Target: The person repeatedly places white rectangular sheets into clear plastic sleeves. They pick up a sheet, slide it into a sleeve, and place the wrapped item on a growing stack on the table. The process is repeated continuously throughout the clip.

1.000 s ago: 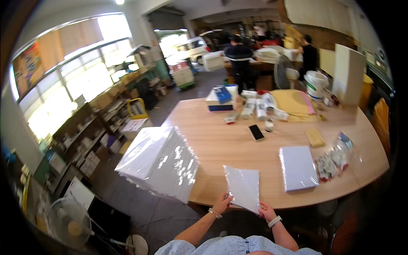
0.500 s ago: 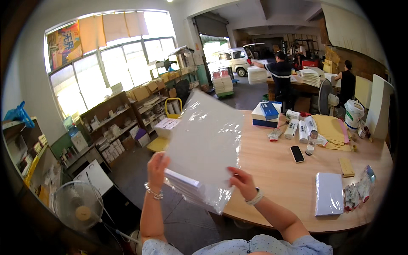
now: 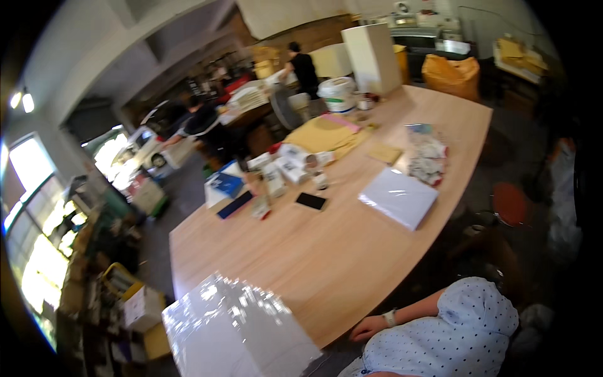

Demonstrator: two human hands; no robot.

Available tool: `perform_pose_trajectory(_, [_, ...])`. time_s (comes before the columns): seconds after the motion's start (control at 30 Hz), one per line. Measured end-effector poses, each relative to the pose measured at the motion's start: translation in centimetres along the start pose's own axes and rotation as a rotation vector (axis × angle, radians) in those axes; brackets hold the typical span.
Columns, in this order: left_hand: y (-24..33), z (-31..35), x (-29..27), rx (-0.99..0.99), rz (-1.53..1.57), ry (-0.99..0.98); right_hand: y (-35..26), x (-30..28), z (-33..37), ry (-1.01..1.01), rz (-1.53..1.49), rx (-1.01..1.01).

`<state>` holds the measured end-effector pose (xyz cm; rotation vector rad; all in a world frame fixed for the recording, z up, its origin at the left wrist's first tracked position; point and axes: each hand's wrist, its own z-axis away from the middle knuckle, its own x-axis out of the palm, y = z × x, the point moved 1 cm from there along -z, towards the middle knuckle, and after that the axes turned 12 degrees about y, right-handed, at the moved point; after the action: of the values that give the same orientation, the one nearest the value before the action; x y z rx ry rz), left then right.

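Note:
A clear plastic bag with white sheets in it (image 3: 235, 333) fills the lower left, tilted and shining, its upper part overlapping the table's near edge. My left hand is out of the picture, so whether it holds the bag is hidden. My right hand (image 3: 369, 328), with a pale band at the wrist, hangs low beside the table's near edge, apart from the bag. Motion blurs its fingers. On the wooden table (image 3: 264, 245), a plastic-wrapped white paper stack (image 3: 399, 198) lies to the right, close to a pair of grey-white gloves (image 3: 428, 160).
A black phone (image 3: 311, 201), a small bottle (image 3: 319, 179), white rolls (image 3: 292, 166), blue and white boxes (image 3: 227, 183), yellow sheets (image 3: 326, 137) and a white bucket (image 3: 338, 95) occupy the table's far side. Beyond it, two people work. A red stool (image 3: 509, 204) stands right.
My view has swung right and tilted. The bag has gone from between both hands to the lower left. My right hand has come off it and dropped; my left hand has left the picture.

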<state>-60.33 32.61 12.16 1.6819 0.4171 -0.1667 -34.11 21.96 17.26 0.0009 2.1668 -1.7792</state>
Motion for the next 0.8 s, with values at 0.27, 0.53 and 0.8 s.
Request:
perform_pose_trajectory(0.27, [-7.3, 13.9, 11.6, 0.027, -0.397, -1.423, 9.2, 1.6, 39.5, 1.054, 0.124, 1.315])
perform_pose_trajectory(0.53, [15.9, 15.3, 31.9, 0.702, -0.184, -1.003, 11.9, 14.9, 53.6, 1.936, -0.636, 1.422])
perform_pose_trajectory(0.8, [25.8, 15.6, 54.1, 1.315, -0.843, -0.973, 13.0, 27.0, 58.4, 2.262, -0.971, 1.307])
